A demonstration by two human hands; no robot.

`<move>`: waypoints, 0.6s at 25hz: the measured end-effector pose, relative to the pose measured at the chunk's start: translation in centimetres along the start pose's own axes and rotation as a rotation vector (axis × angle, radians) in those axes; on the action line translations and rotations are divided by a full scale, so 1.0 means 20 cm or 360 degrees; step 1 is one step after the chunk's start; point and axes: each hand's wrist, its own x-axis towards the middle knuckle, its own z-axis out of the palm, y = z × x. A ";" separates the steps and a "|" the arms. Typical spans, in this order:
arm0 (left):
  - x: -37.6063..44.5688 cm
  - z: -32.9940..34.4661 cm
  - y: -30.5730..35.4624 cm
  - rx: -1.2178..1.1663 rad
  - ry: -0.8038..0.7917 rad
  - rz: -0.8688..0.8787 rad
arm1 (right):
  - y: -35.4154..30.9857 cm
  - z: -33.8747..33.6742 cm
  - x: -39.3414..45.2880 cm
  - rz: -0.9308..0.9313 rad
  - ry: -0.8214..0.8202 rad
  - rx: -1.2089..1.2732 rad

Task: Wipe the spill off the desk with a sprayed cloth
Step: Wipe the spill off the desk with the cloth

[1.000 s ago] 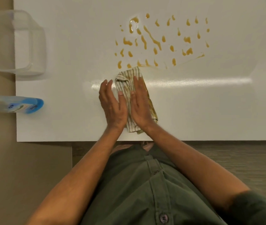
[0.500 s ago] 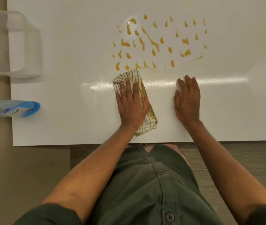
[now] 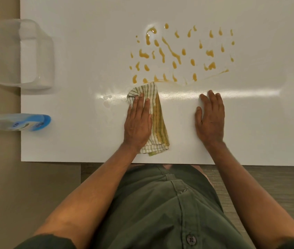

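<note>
Folded cloth [image 3: 157,121] lengthwise toward spill [image 3: 180,54], left hand [image 3: 138,123] flat atop

My left hand [image 3: 139,123] lies flat, palm down, fingers together and pointing away from me. My right hand [image 3: 210,119] lies flat too, well apart from it. Both forearms reach forward, bare below the sleeves.

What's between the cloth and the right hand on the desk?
Nothing: in the head view, only bare white desk separates the striped cloth, pinned flat under the left hand, from the right hand. The spill lies farther out.
</note>
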 end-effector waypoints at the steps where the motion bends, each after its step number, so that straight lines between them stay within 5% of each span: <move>1: 0.00 -0.01 -0.03 -0.0006 0.0009 -0.0006 | 0.00 0.00 0.00 -0.0002 0.0005 0.0006; 10: -0.09 -0.21 -0.54 -0.0034 -0.0016 -0.0040 | 0.01 0.01 0.00 -0.0013 0.0030 0.0009; 15: -0.07 -0.14 -0.34 0.0300 -0.0046 -0.0451 | 0.00 0.01 0.00 -0.0013 0.0032 0.0007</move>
